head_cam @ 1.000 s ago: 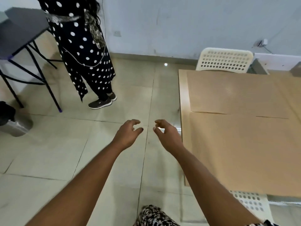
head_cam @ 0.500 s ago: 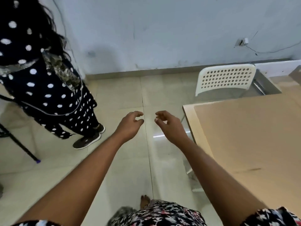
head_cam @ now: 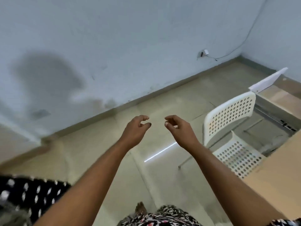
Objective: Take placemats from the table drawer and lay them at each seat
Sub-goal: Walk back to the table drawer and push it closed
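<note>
Hands first: I see my left hand and my right hand stretched out ahead of me over the pale tiled floor, near each other but apart. Both have loosely curled fingers and grasp nothing; they hang relaxed in the air.

At the right edge lies the tan wooden surface, covered with a flat brown sheet; only its corner shows. I cannot make out any placemats, and I cannot tell whether a drawer is among the metal rails and pale boards visible past the surface's far side.

Just beside that surface stands a white perforated plastic chair, its backrest upright and its seat partly tucked under the surface edge. A thin bright streak of reflected light runs across the tiles between my right forearm and the chair.

Behind everything rises a light blue wall with a dark smudge at left and a thin cable running to a small white fitting. At lower left I see blurred black fabric with white dots. At the bottom edge, patterned black, white and red clothing shows.
</note>
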